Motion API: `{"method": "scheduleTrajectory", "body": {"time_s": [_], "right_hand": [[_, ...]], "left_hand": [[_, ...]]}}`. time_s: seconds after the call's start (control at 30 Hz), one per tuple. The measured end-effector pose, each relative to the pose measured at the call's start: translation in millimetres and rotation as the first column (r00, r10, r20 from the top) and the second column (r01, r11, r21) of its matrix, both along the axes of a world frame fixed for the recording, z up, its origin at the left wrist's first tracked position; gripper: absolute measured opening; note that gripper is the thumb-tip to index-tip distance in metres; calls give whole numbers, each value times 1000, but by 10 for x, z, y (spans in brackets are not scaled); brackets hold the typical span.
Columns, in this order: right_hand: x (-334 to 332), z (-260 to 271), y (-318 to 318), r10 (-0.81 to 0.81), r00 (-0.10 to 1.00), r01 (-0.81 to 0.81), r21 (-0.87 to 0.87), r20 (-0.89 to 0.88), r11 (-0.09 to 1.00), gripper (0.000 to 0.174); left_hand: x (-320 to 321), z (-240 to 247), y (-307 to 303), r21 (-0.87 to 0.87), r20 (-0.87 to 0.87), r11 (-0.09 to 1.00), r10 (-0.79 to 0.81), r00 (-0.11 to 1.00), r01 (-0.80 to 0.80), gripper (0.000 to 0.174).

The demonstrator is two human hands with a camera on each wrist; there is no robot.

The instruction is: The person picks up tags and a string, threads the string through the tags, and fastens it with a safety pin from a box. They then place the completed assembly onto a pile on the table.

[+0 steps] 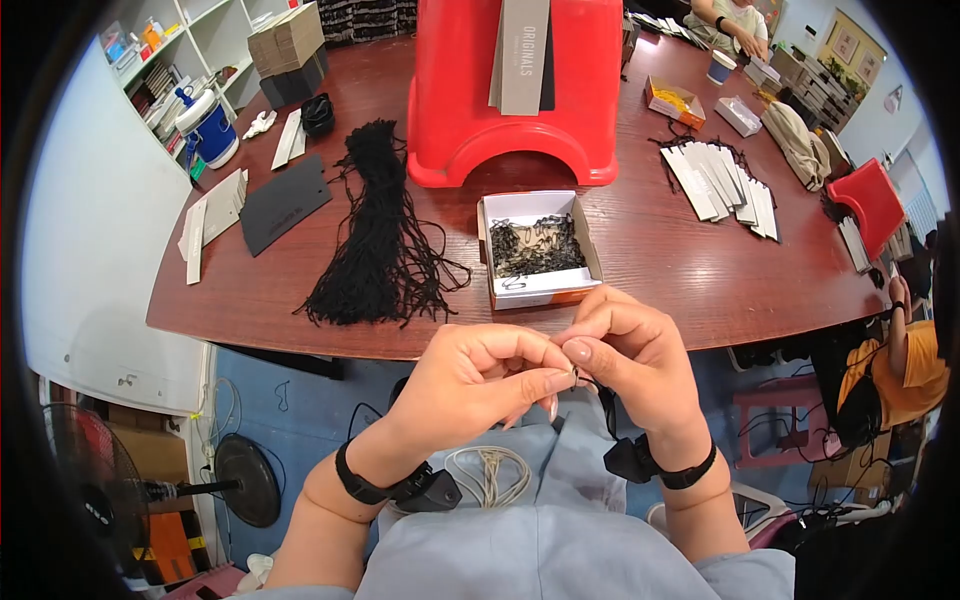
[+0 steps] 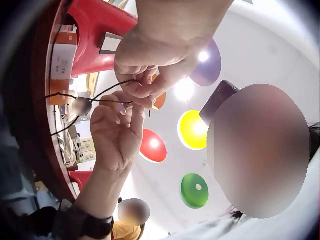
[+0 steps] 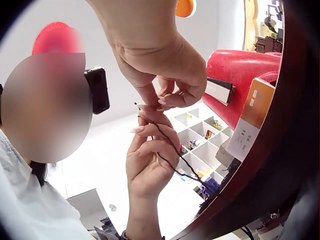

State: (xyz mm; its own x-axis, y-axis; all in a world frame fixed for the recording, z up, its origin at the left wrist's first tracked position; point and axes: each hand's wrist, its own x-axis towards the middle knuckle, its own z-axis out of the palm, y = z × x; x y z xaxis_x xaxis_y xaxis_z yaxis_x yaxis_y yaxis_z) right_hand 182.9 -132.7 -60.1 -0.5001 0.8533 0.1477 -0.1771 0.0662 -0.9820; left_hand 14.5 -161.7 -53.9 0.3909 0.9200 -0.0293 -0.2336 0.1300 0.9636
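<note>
In front of the body, above the lap, both hands meet at the fingertips. My left hand (image 1: 480, 385) pinches a thin black cord (image 3: 189, 165) between thumb and fingers. Opposite it, my right hand (image 1: 640, 360) also pinches the cord, thumb against forefinger. Loose lengths of the cord loop out past the fingers in both wrist views. A small dark tip pokes out at the fingertips in the right wrist view; I cannot tell what it belongs to. Just beyond the hands, an open box (image 1: 545, 298) on the table holds many small black wire pins.
A bundle of black cords (image 1: 375, 230) lies left of the box on the table (image 1: 700, 300). Behind stands a red stool (image 1: 510, 150) with grey tags (image 1: 523, 80) on it. More tags (image 1: 720, 185) fan out at right. Other people sit at the right.
</note>
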Motion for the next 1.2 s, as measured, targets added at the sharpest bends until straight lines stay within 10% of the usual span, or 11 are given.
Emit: {"method": "scheduleTrajectory", "body": {"time_s": [0.27,0.67,1.07,1.2], "right_hand": [[-109,-29,-73,-248,956,262,76,-156,962,10],[-193,-90,-44,-253,923,224,-129,-290,966,22],[-132,-88,-40,-208,957,251,211,-203,945,11],[-138,-87,-62,-205,935,224,32,-288,974,6]], "left_hand": [[45,-41,45,-40,221,986,165,961,-160,10],[69,-67,7,85,274,962,229,934,-261,6],[88,-70,2,4,308,982,177,935,-188,9],[94,-94,43,-52,312,984,176,934,-168,9]]}}
